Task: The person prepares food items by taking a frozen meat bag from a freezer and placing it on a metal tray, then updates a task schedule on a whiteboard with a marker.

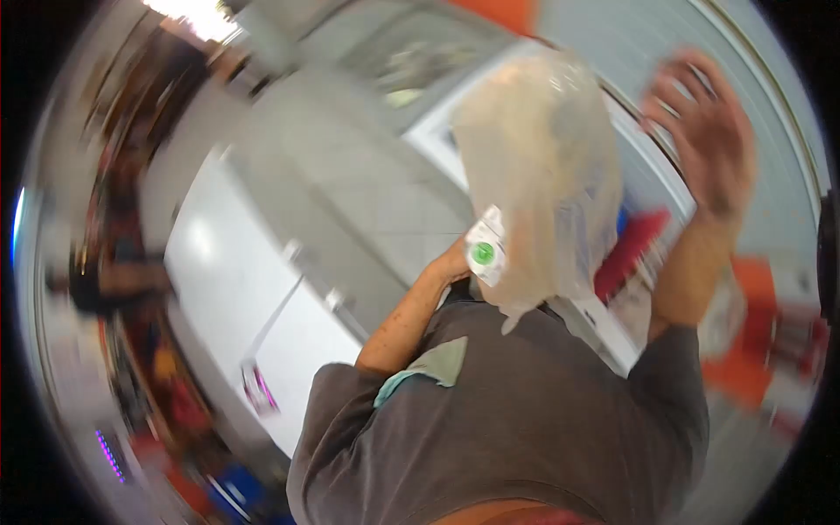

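Note:
A large translucent plastic bag (542, 166) with pale contents bulges in front of my torso. Beside its lower left edge is my left hand (451, 262); its fingers are hidden behind the bag and a small white item with a green round mark (485, 249). Whether that hand grips the bag cannot be seen. My right hand (704, 131) is raised to the right of the bag, apart from it, blurred, with its fingers spread and slightly bent and nothing visible in them.
A long white surface (254, 289) with a pink-marked item (259, 389) lies at left. Behind the bag is a white-framed opening (433, 136). Another person (92, 280) is at far left beside cluttered shelves. Red and orange items (752, 332) are at right.

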`<action>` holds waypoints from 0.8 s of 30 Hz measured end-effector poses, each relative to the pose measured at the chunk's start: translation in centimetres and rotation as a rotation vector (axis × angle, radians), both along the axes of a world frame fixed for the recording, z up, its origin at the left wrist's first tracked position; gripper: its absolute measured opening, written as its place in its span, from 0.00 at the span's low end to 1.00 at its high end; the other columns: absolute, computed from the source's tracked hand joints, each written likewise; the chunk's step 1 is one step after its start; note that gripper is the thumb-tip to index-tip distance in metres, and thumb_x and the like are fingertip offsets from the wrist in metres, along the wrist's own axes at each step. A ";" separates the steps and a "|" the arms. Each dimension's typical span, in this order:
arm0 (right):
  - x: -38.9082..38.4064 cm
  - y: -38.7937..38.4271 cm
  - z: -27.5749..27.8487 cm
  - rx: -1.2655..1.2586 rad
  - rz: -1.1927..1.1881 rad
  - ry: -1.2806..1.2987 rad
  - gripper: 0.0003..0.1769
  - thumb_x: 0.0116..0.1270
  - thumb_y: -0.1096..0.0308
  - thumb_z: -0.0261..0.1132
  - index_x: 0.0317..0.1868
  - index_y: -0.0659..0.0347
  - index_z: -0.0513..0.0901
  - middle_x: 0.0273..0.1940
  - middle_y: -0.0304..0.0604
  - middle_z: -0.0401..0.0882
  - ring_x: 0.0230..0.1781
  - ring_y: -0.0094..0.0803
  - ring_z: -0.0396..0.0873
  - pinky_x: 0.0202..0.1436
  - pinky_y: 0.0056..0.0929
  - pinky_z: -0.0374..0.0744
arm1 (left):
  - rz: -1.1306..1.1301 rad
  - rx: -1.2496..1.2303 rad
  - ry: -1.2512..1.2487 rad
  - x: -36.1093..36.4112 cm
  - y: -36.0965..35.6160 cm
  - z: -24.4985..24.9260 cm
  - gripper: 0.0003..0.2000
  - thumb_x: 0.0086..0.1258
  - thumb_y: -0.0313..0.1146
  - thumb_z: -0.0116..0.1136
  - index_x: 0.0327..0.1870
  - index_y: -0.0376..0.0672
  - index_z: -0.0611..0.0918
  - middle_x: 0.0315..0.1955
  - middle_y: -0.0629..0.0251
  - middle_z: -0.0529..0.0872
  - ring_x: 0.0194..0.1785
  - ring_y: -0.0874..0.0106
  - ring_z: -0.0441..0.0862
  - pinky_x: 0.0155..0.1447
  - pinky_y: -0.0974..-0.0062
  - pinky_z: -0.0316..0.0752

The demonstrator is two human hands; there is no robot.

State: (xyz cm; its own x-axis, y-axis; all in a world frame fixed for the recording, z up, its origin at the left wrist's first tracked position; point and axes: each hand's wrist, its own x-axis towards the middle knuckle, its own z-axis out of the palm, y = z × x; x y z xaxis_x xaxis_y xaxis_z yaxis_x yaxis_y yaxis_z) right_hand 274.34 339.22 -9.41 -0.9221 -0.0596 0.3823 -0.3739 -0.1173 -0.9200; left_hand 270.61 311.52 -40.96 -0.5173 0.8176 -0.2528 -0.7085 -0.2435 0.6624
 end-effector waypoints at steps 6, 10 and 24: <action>-3.6 -8.3 -6.6 0.125 0.319 -0.045 0.53 0.53 0.28 0.53 0.65 0.66 0.58 0.61 0.54 0.62 0.62 0.44 0.64 0.63 0.41 0.63 | 0.603 -0.349 0.452 9.2 -13.1 5.9 0.16 0.64 0.31 0.57 0.51 0.35 0.76 0.43 0.67 0.82 0.46 0.77 0.77 0.52 0.77 0.72; -2.2 -19.7 -9.1 0.376 0.552 -0.110 0.63 0.42 0.19 0.54 0.64 0.67 0.60 0.62 0.51 0.63 0.62 0.37 0.64 0.64 0.35 0.61 | 0.982 -0.643 0.447 18.5 -18.3 7.8 0.18 0.63 0.33 0.60 0.51 0.35 0.77 0.41 0.64 0.83 0.44 0.78 0.77 0.51 0.78 0.72; 10.3 -53.6 -23.7 0.574 1.186 0.099 0.33 0.50 0.50 0.70 0.53 0.61 0.74 0.51 0.51 0.71 0.55 0.45 0.68 0.54 0.36 0.69 | 1.244 -2.057 -0.094 44.6 -28.0 7.8 0.14 0.64 0.32 0.50 0.50 0.42 0.77 0.33 0.47 0.82 0.38 0.51 0.79 0.42 0.62 0.75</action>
State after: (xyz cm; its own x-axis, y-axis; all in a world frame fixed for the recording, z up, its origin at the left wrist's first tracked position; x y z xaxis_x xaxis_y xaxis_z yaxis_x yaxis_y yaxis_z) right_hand 284.59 285.61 -33.06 -0.1684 -0.9812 0.0948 -0.3832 -0.0235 -0.9234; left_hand 315.18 283.50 -33.16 -0.3103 -0.9496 -0.0437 -0.8336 0.2498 0.4927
